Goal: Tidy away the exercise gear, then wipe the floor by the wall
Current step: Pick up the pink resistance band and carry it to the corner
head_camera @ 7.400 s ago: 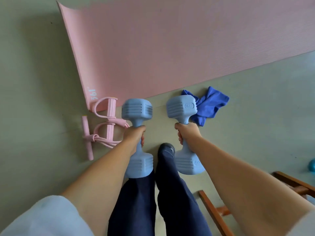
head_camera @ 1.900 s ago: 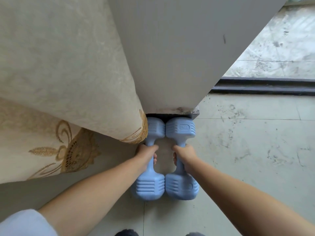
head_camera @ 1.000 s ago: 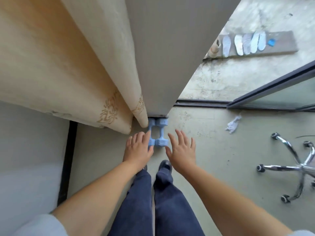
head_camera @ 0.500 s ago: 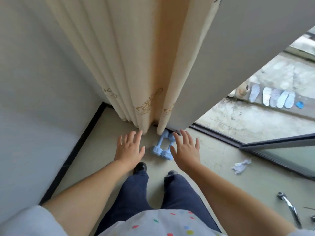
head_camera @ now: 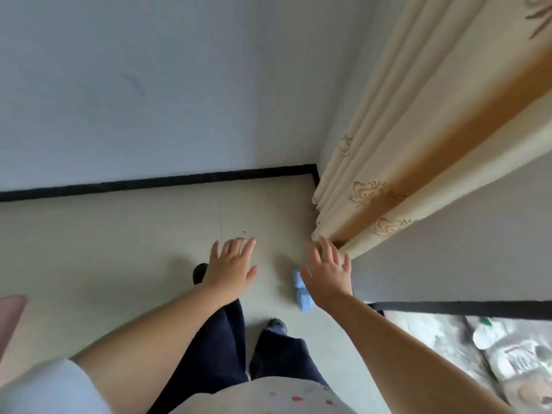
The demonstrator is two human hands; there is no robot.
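The two light-blue dumbbells (head_camera: 302, 295) lie on the pale floor by the foot of the wall, below the curtain; my right hand hides most of them. My left hand (head_camera: 231, 268) hovers above the floor with its fingers spread and holds nothing. My right hand (head_camera: 327, 274) is likewise spread and empty, in front of the dumbbells and just under the curtain hem. Both forearms reach forward over my dark trousers and shoes.
A cream curtain (head_camera: 397, 162) with gold embroidery hangs at the right. A grey wall (head_camera: 155, 85) with a black skirting strip (head_camera: 155, 183) runs across ahead. A corner of the pink mat (head_camera: 10, 318) shows at the left edge. A door track (head_camera: 463, 309) and rough outdoor ground lie at lower right.
The view has swung left, toward the wall corner. The dumbbells, set down and let go earlier, now lie at my right, mostly behind my right hand. Both hands stay spread and empty.
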